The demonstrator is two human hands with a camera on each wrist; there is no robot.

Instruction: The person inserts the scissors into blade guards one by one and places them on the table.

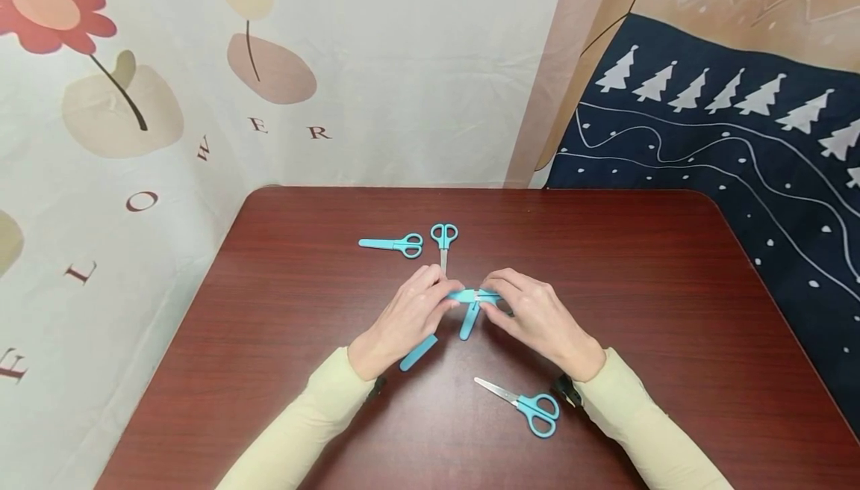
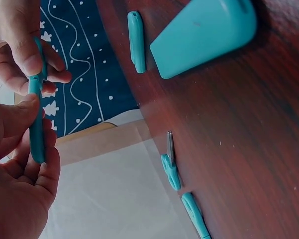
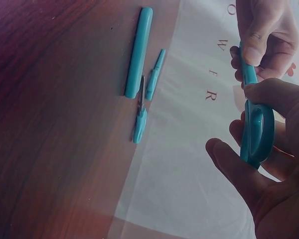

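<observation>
Over the middle of the table, both hands hold one pair of turquoise scissors (image 3: 259, 132) whose blades are inside a turquoise sheath (image 2: 37, 132). My left hand (image 1: 406, 311) pinches the sheath between thumb and fingers. At the other end, my right hand (image 1: 537, 318) grips the scissors by the handle, with its thumb near the pivot. Below the hands lies a loose sheath (image 1: 469, 323), and another loose sheath (image 1: 418, 353) rests beside the left wrist. Bare-bladed scissors (image 1: 537, 408) lie near the right forearm, their tips toward the left.
Behind the hands, sheathed scissors (image 1: 393, 244) lie sideways. Next to them are scissors with a bare blade (image 1: 443, 240), pointing toward the left hand. The brown table (image 1: 302, 214) meets a flower-printed cloth (image 1: 416, 101) at its back and a dark tree-patterned cloth (image 1: 705, 131) at the right.
</observation>
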